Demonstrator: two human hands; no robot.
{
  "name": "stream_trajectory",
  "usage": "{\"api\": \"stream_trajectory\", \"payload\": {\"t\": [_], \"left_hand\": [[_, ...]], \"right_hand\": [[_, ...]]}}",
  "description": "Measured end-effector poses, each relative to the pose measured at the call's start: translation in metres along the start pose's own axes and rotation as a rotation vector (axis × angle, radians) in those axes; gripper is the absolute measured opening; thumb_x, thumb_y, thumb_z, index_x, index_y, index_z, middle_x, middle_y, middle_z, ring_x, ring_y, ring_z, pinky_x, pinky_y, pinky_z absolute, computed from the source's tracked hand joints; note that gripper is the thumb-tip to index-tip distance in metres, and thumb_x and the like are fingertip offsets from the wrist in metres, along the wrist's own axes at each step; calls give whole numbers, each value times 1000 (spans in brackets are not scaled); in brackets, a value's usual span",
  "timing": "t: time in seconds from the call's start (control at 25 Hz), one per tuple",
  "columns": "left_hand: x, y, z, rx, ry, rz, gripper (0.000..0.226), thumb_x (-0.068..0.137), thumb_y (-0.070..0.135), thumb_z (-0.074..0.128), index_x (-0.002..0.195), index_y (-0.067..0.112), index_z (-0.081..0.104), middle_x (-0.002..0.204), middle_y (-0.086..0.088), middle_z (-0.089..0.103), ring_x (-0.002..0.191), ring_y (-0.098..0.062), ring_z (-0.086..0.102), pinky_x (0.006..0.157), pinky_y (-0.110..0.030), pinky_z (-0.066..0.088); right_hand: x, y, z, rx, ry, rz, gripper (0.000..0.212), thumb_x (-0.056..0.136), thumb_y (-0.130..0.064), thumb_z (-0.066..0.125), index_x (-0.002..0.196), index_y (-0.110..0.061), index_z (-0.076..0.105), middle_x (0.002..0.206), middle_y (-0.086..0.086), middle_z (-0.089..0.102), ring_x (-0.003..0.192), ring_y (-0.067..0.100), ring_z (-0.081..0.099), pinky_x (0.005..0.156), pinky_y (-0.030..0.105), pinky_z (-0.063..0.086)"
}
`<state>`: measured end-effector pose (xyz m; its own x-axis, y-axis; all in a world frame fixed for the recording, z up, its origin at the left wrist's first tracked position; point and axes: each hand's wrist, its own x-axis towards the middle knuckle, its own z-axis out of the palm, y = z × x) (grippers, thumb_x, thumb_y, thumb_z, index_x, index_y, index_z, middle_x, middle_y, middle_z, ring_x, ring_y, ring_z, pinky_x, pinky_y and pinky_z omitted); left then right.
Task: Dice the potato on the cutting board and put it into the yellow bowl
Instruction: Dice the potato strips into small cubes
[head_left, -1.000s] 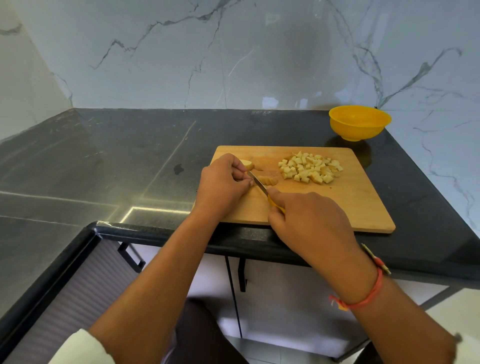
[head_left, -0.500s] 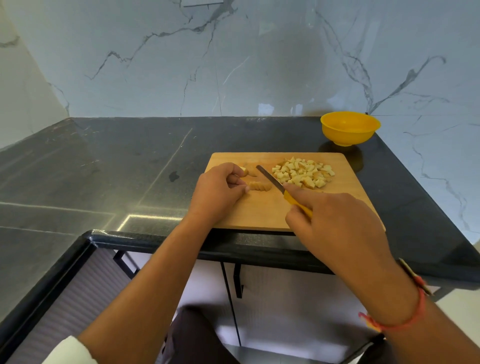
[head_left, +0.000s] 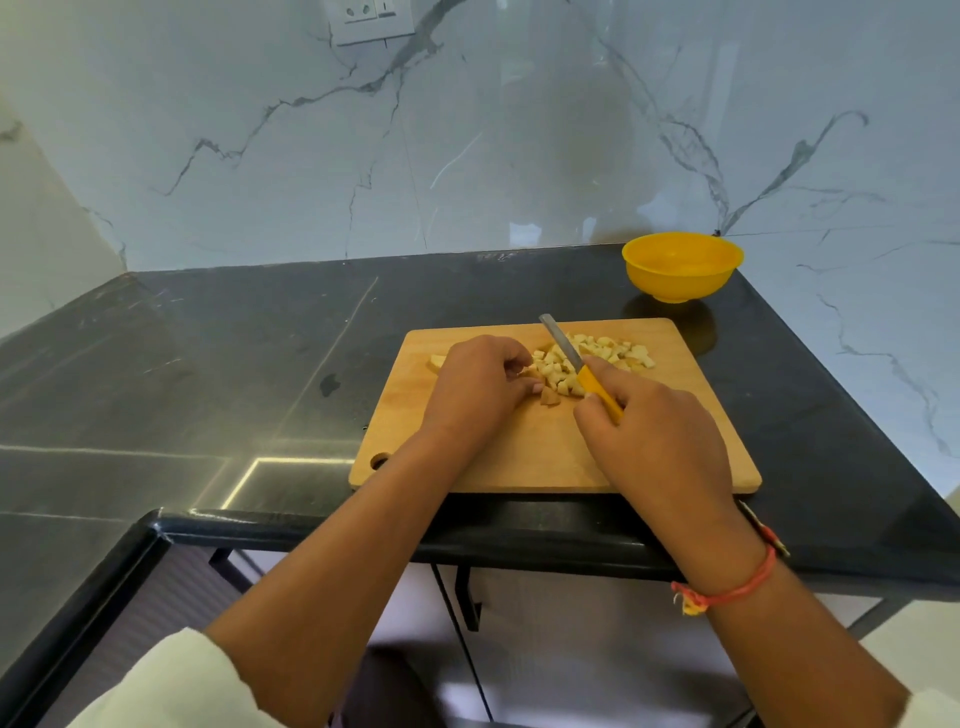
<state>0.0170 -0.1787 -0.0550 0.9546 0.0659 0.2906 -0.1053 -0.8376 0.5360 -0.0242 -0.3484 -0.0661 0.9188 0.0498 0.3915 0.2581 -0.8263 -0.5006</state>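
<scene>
Wooden cutting board (head_left: 519, 457) at counter edge. Right hand (head_left: 649, 441) gripping knife (head_left: 563, 345), yellow handle mostly hidden, blade over diced potato (head_left: 602, 351) heaped at far side. Left hand (head_left: 478, 387) curled against heap; grip on any piece indiscernible. Potato end (head_left: 437, 360) half-hidden behind knuckles. Yellow bowl (head_left: 680, 270) beyond far right corner.

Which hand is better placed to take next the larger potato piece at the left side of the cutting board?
Left, likely. The left hand lies beside that potato piece; the right hand grips the knife, farther away over the diced pile.
</scene>
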Motion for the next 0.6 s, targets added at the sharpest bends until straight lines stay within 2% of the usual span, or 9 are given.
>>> {"api": "stream_trajectory", "payload": {"t": [0.12,0.2,0.32,0.44,0.6], "left_hand": [[6,2,3,-10,-4,16,34,83,27,77,115,16,71,102,2,71,87,-7,62,81,-19,51],[7,-1,2,-36,-11,26,33,83,24,77,114,17,71,99,5,70,84,-4,62,77,-12,49],[7,-14,-19,-118,86,1,26,86,14,74,111,19,71,93,11,67,80,3,62,73,-5,48],[13,-40,-49,7,125,-52,27,90,17,70,117,21,69,106,7,68,90,0,60,83,-17,47],[15,-57,-56,204,-78,-121,43,88,34,71,129,25,62,128,2,62,114,-16,57,96,-31,44]], "right_hand": [[1,0,0,-18,-22,13,46,95,-46,44,141,-42,47,72,-14,55,62,8,49,48,23,37],[1,-1,0,-19,-37,9,46,96,-46,43,142,-41,46,70,-16,52,61,7,48,48,21,35],[-1,0,-2,1,-38,-1,46,97,-46,43,143,-41,45,68,-16,51,60,6,49,48,20,34],[-3,-4,-2,-3,-28,-26,46,97,-46,43,143,-40,45,67,-16,52,60,7,49,48,19,34],[-8,-15,3,19,-29,-86,46,96,-46,44,142,-39,47,60,-16,46,56,6,46,47,19,30]]}}
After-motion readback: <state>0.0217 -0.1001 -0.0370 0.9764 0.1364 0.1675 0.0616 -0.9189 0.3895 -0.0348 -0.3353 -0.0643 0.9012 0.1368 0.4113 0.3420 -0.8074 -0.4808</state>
